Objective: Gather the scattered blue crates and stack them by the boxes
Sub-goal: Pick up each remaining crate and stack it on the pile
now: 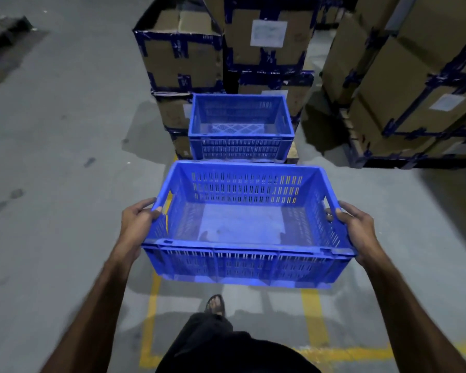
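I carry an empty blue slotted crate [246, 232] in front of me, above the floor. My left hand [137, 224] grips its left end at the handle slot, and my right hand [357, 228] grips its right end. Ahead, a second blue crate [240, 127] stands empty against the cardboard boxes [183, 57]; its base is hidden behind the carried crate. The boxes are brown with dark blue tape and are stacked in columns.
More taped boxes [414, 76] are stacked on a pallet at the right. Yellow floor lines [152, 313] run under me on the grey concrete. My sandalled foot [214, 304] shows below the crate. A dark pallet [3, 30] lies at the far left.
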{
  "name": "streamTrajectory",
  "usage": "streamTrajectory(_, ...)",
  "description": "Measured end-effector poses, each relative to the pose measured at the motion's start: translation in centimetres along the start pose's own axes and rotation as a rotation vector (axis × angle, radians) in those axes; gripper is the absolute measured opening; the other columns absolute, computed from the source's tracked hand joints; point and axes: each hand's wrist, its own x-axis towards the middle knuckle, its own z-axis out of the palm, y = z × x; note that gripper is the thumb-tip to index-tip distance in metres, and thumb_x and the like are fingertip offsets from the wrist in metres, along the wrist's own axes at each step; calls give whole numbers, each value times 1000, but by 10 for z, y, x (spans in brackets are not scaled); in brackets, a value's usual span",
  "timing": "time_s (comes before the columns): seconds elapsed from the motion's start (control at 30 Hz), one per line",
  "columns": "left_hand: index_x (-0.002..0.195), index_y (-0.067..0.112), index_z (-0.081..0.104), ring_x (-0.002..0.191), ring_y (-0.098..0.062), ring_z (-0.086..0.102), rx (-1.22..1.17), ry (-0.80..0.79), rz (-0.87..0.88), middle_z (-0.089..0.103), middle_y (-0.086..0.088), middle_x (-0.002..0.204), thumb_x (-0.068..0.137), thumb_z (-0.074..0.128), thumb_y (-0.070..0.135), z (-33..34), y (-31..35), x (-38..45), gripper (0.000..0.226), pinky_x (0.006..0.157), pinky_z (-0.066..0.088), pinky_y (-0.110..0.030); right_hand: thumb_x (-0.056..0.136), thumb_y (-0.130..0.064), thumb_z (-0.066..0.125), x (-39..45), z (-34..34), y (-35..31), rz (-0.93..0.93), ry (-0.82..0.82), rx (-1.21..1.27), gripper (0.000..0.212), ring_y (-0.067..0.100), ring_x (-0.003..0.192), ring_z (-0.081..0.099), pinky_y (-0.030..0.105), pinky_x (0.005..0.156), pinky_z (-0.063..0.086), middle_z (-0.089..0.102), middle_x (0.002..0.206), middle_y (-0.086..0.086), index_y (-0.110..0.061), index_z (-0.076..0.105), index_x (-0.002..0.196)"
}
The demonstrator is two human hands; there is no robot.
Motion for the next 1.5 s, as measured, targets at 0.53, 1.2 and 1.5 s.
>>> streamTrajectory(0.53, 127, 12, 68, 94, -28, 65, -31, -34, 151, 72, -24, 111, 91, 66, 0, 45, 124, 173, 38, 103, 52, -56, 100, -2, 56, 108, 108, -111, -182, 34, 46, 28, 28, 89, 70, 49, 94, 58, 74, 93, 10, -20, 63, 121)
streamTrajectory(1.2, 137, 11, 63, 74, -18, 69, -3, 108, 140, 72, -17, 103, 93, 66, 2, 150, 226, 307, 45, 83, 61, -39, 94, -16, 67, 370, 183, -203, -253, -124, 31, 46, 23, 92, 73, 52, 97, 57, 78, 96, 10, -8, 60, 139)
streamTrajectory(1.5, 133, 16, 64, 60, -7, 70, 1, 74, 126, 77, 3, 77, 93, 66, 1, 175, 253, 383, 42, 59, 60, -24, 94, -19, 68, 423, 217, -202, -286, -105, 32, 45, 21, 91, 72, 49, 96, 58, 78, 95, 5, -7, 61, 137)
